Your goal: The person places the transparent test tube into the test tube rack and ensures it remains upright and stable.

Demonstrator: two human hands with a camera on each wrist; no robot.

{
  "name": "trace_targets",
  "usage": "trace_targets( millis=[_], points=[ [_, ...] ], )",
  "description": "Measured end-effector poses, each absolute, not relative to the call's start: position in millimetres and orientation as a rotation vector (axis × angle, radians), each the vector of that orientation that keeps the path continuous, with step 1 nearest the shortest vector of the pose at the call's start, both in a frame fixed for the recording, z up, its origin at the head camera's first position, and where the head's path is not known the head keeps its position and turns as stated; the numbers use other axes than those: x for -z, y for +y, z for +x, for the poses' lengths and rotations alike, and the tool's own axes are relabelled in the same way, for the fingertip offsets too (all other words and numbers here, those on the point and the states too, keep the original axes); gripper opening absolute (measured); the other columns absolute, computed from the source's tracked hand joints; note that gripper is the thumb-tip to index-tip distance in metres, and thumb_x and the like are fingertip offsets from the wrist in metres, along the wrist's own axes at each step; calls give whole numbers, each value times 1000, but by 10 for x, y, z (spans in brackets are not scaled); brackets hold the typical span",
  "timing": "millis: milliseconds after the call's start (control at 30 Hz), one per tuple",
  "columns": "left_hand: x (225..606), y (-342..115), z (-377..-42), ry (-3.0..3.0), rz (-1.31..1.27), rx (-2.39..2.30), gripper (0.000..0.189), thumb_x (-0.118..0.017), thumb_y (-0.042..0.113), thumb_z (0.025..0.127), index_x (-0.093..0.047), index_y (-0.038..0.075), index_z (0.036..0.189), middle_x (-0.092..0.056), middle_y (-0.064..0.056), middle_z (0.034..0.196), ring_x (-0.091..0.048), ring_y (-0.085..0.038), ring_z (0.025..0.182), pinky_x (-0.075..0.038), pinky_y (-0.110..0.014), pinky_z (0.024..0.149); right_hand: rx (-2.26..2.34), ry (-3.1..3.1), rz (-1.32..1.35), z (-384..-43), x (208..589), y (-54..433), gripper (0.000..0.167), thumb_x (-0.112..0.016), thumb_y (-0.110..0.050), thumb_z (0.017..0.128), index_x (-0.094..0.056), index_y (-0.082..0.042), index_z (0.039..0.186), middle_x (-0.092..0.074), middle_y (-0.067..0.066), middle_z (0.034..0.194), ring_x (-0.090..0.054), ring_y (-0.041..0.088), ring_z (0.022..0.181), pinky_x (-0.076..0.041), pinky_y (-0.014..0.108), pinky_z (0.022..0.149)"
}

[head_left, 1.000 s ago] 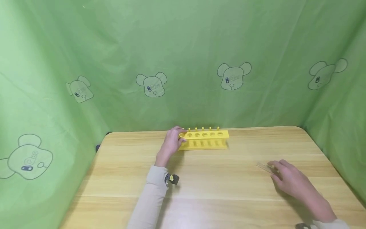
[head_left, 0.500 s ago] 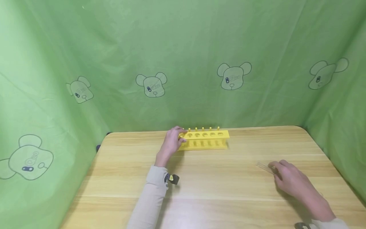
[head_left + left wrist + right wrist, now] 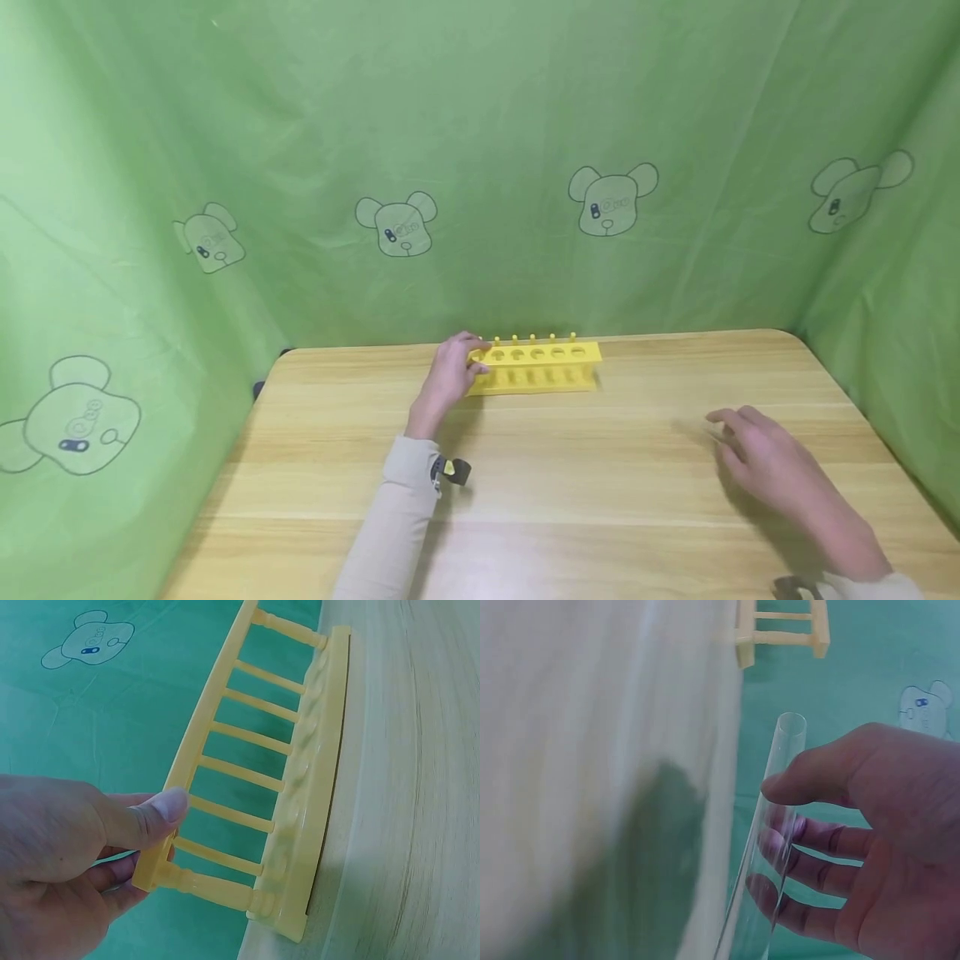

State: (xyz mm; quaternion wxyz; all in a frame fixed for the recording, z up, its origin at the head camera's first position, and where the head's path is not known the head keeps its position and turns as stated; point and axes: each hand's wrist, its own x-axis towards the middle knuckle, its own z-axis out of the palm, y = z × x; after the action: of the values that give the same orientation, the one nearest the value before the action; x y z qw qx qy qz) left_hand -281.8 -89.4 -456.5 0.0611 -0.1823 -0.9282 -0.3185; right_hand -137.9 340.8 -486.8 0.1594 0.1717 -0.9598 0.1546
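A yellow test tube rack (image 3: 591, 353) stands upright near the back edge of the table, and no tubes show in its holes. My left hand (image 3: 448, 367) grips the left end of its top board, thumb on one face and fingers behind, as the left wrist view shows on the rack (image 3: 319, 787). Off to the right, my right hand (image 3: 783, 475) pinches a clear test tube (image 3: 783, 750) between thumb and fingers, above the table and apart from the rack. The tube's open rim points up in the right wrist view; its lower end runs out of frame.
A wooden table (image 3: 570, 483) spreads out under both hands. Green curtain (image 3: 480, 100) printed with bear heads encloses the back and both sides, close behind the rack.
My right hand has lifted slightly with the test tube, which now looks blurred and tilted differently. The left hand and the rack have kept their place.
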Motion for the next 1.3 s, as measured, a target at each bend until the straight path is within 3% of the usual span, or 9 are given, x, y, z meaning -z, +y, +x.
trace_targets(
  millis=[200,433,767,833,900,1033,1300],
  points=[
    [4616,-893,-2815,-2786,-580,958,42,-80,4,86,-70,3,127,-65,-15,131,-60,-33,123,-48,-42,112,-434,-2653,535,-1391,4755,3382,47,-77,5,75,-63,3,120,-65,18,97,-65,31,76,-60,46,56],
    [4629,-894,-2807,-2765,-588,928,42,-81,6,86,-70,3,126,-65,-15,130,-61,-33,122,-48,-43,111,-517,-2616,502,-1383,4563,3294,48,-75,5,79,-61,3,125,-65,16,100,-66,38,87,-60,55,64],
    [4628,-879,-2828,-2764,-588,927,42,-81,7,86,-70,4,127,-65,-15,131,-61,-33,123,-48,-42,112,-566,-2531,452,-1450,4438,3212,49,-74,6,81,-61,3,128,-65,16,102,-65,36,89,-59,58,70],
    [4631,-882,-2833,-2765,-582,932,43,-81,7,86,-70,4,127,-64,-15,132,-60,-33,125,-48,-41,112,-585,-2523,447,-1466,4414,3186,49,-74,5,82,-61,3,129,-65,15,104,-65,33,91,-61,51,71],
    [4632,-884,-2840,-2766,-579,928,43,-81,7,86,-70,4,128,-64,-16,133,-60,-33,125,-47,-40,112,-602,-2513,438,-1477,4387,3156,49,-74,5,83,-61,1,131,-65,13,105,-64,29,92,-61,34,73],
    [4633,-884,-2850,-2767,-584,918,43,-81,8,86,-70,4,128,-64,-16,133,-60,-33,125,-47,-40,112,-652,-2464,438,-1490,4329,3093,49,-73,6,83,-62,0,130,-66,11,104,-60,24,94,-49,5,74],
    [4650,-883,-2864,-2759,-586,899,42,-81,10,86,-71,5,126,-65,-14,131,-61,-31,124,-47,-40,112,-704,-2372,451,-1513,4264,2991,51,-74,12,79,-63,1,128,-66,11,103,-58,20,93,-47,0,75]
  ],
)
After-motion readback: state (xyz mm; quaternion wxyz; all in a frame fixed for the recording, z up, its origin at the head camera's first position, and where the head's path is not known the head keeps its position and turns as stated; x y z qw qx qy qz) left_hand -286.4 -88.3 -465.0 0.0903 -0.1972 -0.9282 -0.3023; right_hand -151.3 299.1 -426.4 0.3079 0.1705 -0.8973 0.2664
